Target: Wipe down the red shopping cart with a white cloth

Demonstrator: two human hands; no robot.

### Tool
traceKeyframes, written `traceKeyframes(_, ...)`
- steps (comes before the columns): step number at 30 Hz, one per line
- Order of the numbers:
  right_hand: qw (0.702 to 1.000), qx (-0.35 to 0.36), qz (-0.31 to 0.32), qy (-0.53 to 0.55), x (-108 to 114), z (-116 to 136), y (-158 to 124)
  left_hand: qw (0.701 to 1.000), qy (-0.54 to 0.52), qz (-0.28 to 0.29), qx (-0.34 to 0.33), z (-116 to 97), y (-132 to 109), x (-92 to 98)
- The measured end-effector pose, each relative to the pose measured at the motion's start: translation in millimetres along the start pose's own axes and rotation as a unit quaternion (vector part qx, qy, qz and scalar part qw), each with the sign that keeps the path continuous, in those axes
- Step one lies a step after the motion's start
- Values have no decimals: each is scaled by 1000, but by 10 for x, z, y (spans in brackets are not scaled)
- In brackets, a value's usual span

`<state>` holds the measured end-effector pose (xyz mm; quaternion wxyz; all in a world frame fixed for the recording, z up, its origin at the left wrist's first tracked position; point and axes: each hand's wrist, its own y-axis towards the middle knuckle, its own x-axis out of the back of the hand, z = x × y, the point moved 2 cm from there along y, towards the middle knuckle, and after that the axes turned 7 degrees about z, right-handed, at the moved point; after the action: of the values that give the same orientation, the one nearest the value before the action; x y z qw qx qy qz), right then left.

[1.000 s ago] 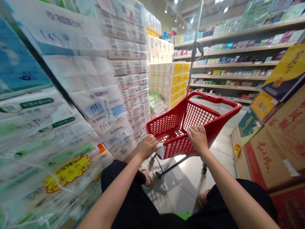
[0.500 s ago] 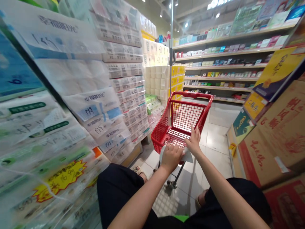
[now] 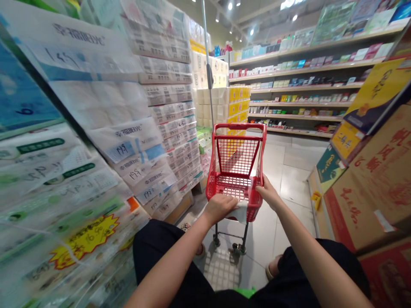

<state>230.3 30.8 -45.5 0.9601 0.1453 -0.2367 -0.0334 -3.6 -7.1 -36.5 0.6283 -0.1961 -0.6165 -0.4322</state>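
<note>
In front of me stands a small red shopping cart, its mesh basket facing me and holding nothing I can see. My left hand lies over the near rim, fingers bent on a white cloth that hangs down the front. The cloth's part under the palm is hidden. On the cart's right side, my right hand grips the edge, thumb toward the inside and fingers outside, partly hidden by the side wall.
Stacked tissue packs rise close on the left. Cardboard boxes line the right. Behind the cart are a thin metal pole and stocked shelves. My knees flank the cart over the tiled floor.
The cart has turned to face me more squarely, and its handle and the pole have swung left. My right hand has moved from above the near rim to grip the right side.
</note>
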Motion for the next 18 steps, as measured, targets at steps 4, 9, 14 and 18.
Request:
traceKeyframes(4, 998, -26, -36, -36, -82, 86, 60, 998, 10, -18, 55, 69, -81, -22)
traceKeyframes(9, 988, -27, -111, -106, -286, 79, -29, 995, 5, -57, 79, -39, 18, -98)
traceKeyframes(14, 988, -83, -121, -41, -254, -115, -110, 997, 0, -73, 38, -43, 60, -121)
traceKeyframes(18, 993, -63, -95, 26, -235, -76, -93, 997, -2, -70, -24, 62, -30, -114)
